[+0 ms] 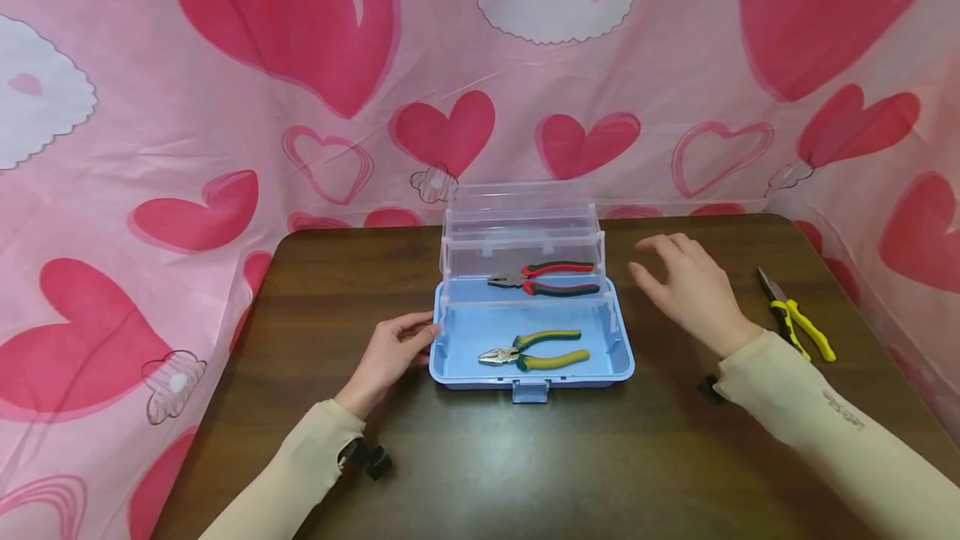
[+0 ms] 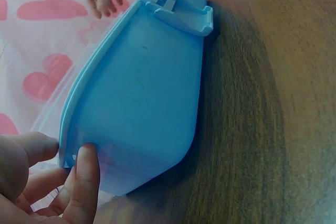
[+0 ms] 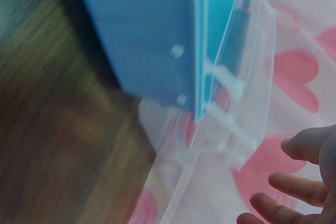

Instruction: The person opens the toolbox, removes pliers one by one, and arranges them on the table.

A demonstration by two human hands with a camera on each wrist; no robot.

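A light-blue toolbox (image 1: pixel 457 369) with raised clear trays and lid (image 1: pixel 521 219) stands open on the table. My left hand (image 1: pixel 390 354) holds its left end; in the left wrist view the thumb lies at the rim and fingers (image 2: pixel 86 177) press the outer wall. Combination pliers with green-yellow handles (image 1: pixel 553 362) lie in the blue base. Red-and-black-handled pliers (image 1: pixel 562 288) rest higher, in a clear tray toward the back. My right hand (image 1: pixel 693 290) hovers right of the toolbox, holding nothing, its fingers (image 3: pixel 299 188) apart and slightly bent.
Long-nose pliers with yellow-and-black handles (image 1: pixel 802 327) lie on the brown table (image 1: pixel 570 465) at the right, beyond my right forearm. The toolbox's front latch (image 1: pixel 530 392) hangs down. A pink heart-printed cloth (image 1: pixel 517 73) stands behind the table and along its sides.
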